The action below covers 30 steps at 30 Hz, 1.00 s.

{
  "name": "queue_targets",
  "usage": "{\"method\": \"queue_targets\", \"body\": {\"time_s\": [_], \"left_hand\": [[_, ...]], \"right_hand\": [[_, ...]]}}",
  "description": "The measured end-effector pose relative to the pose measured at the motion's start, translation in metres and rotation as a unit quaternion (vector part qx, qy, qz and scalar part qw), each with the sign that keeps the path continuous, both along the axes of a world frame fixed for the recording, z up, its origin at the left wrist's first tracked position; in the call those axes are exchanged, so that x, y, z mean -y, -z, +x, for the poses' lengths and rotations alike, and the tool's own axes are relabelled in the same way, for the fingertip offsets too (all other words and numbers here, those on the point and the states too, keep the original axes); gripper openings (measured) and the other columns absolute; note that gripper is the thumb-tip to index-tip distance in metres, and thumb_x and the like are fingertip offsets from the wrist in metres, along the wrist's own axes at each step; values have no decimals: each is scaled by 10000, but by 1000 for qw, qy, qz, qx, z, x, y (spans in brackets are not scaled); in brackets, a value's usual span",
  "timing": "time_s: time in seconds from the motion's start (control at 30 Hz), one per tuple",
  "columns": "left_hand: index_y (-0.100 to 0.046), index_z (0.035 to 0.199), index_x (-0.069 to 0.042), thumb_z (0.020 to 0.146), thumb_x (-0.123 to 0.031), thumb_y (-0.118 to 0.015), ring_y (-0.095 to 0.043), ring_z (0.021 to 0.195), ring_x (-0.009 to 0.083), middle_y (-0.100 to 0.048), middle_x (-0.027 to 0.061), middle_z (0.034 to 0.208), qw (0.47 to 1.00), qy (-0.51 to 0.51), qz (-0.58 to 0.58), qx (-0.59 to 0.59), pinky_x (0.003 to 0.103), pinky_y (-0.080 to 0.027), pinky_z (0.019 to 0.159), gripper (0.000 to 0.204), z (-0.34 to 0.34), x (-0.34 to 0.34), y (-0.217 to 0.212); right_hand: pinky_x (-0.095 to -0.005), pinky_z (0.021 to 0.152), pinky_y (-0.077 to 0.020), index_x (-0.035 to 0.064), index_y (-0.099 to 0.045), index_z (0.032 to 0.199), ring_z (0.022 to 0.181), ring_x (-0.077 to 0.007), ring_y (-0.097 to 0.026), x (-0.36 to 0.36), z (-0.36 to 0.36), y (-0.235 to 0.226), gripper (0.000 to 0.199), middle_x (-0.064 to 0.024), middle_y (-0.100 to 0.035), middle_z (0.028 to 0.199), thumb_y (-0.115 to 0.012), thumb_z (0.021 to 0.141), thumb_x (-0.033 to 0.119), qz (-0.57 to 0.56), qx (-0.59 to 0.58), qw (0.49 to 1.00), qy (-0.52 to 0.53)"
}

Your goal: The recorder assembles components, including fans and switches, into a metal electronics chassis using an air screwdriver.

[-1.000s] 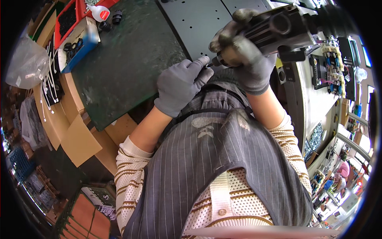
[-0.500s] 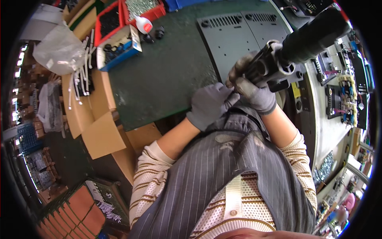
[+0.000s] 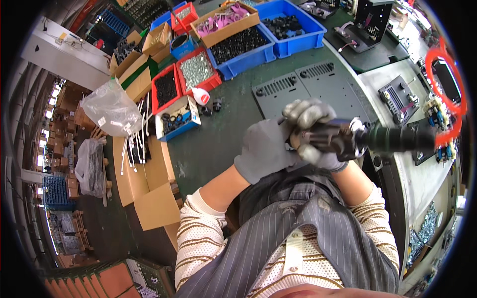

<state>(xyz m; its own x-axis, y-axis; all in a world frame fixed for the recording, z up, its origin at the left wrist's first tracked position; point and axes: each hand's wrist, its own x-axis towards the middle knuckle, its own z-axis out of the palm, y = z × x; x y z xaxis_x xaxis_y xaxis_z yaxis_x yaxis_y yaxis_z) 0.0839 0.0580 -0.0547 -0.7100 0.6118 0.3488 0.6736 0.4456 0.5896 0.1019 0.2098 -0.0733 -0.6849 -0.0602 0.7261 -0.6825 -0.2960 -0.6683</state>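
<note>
My right hand [image 3: 313, 134], in a grey glove, is wrapped round a black cylindrical power tool [image 3: 333, 138]. The tool lies roughly level, with its ribbed rear end pointing right. My left hand [image 3: 268, 151], also gloved in grey, is closed at the tool's left end, close against the right hand's fingers. What its fingertips hold, if anything, is hidden. Just beyond both hands, a flat dark panel [image 3: 325, 94] with slotted vents and small holes lies on the green-topped table [image 3: 228, 114].
Far left on the table are red bins of screws [image 3: 198, 72], a small blue-and-white box [image 3: 175, 119] of black parts and a white bottle [image 3: 200, 96]. Blue bins [image 3: 290, 27] stand at the back. A red coiled hose [image 3: 447, 94] hangs at right. An open carton [image 3: 154, 206] stands left.
The view has tilted up, showing more bins at the back. The power tool has swung from slanting up and right to nearly level. My left hand has come closer against its end.
</note>
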Motion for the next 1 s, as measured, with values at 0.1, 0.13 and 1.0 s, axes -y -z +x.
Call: {"method": "queue_targets", "body": {"time_s": [0.1,0.13,1.0], "left_hand": [[-594,969,-130,617,-301,-727,-612,691,271,-589,70,768,986,-15,-45,-157,397,-479,557,413,-28,4,7],[-594,969,-130,617,-301,-727,-612,691,271,-589,70,768,985,-7,-43,-166,397,-479,557,413,-36,5,10],[-607,1120,-46,885,-333,-599,-587,774,73,-648,19,889,966,-182,41,180,237,-486,682,371,-311,150,27]], "right_hand": [[-459,988,-360,101,-582,1022,1105,-357,-486,-22,-15,-13,375,-128,-536,1119,-738,706,231,271,-121,952,77],[-447,996,-360,102,-591,1078,1112,-372,-479,-22,-2,-21,365,-133,-526,1152,-691,741,201,320,-29,938,128],[-260,589,-478,-23,-487,1140,685,-115,-555,-20,-38,64,519,-53,-545,837,-714,695,119,111,514,826,-203]]}}
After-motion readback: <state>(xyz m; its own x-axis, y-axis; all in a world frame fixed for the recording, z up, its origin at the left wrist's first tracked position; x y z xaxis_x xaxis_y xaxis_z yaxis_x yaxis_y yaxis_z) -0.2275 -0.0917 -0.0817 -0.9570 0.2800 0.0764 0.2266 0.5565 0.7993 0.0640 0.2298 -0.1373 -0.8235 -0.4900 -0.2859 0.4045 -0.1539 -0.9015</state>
